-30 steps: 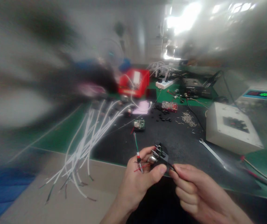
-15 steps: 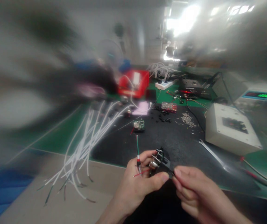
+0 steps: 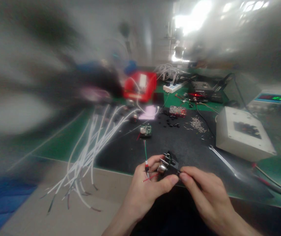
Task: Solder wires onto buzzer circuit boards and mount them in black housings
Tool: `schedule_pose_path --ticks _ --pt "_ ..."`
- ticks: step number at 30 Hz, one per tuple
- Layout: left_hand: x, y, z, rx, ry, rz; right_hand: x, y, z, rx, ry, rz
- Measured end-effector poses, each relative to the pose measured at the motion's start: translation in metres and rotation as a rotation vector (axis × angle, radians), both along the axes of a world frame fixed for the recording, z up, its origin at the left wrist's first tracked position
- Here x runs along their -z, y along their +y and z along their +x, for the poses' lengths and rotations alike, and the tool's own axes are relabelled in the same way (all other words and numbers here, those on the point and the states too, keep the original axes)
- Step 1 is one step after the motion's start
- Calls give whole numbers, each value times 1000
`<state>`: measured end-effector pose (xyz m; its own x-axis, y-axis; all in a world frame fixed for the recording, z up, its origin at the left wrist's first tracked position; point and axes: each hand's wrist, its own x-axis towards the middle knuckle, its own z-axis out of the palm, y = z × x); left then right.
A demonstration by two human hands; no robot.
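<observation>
My left hand [image 3: 146, 193] is closed around a small black assembly [image 3: 171, 164] with a round metal motor-like part [image 3: 161, 168] and metal posts. A cable end [image 3: 145, 157] with a red and black sleeve and thin coloured wires sticks up between the fingers of that hand. A loose red wire [image 3: 150, 177] crosses the palm. At the assembly's right side, the thumb and fingertips of my right hand [image 3: 204, 190] are pinched together at its edge. Whatever lies between them is mostly covered.
A green circuit board [image 3: 145, 130] lies ahead on the black mat. White cables [image 3: 88, 150] hang over the left table edge. To the right are a wrench [image 3: 224, 161], a pile of pins [image 3: 197, 125] and a white box [image 3: 243, 134]. A red bin [image 3: 151, 86] stands behind.
My right hand has moved slightly up and left, its fingertips now closer to the assembly's edge. The left hand keeps its hold, with the assembly a little higher.
</observation>
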<state>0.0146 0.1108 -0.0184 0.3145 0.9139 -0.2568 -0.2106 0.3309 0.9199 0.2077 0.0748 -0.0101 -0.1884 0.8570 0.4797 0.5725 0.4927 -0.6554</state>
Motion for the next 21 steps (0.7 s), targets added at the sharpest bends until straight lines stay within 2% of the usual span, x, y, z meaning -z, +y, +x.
schedule_pose_path --ticks 2,3,4,6,8,11,14,16,18,20,21 --pt "-1 1 1 0 8 3 -3 -1 -3 -11 88 -269" --pt "-2 2 1 3 15 12 -3 -1 -4 -18 102 -310" --pt "-3 2 1 4 22 21 -1 -1 -4 -18 92 -260" --pt "-4 3 2 -2 36 43 4 0 -1 15 -4 7" --pt "-4 2 3 -23 42 50 10 1 6 46 -200 243" --pt "-2 -1 5 -36 35 40 12 4 19 13 -408 408" --pt "2 -5 6 -10 1 11 8 4 24 -64 -391 494" --pt "3 -6 7 19 -21 -1 5 2 21 -73 -279 412" --pt "3 -6 6 33 -27 -9 1 -1 15 -49 -105 228" --pt "2 -5 6 33 -16 -10 -3 -2 12 -17 108 -75" --pt "1 -5 6 32 -8 -10 -5 -2 11 -17 247 -296"
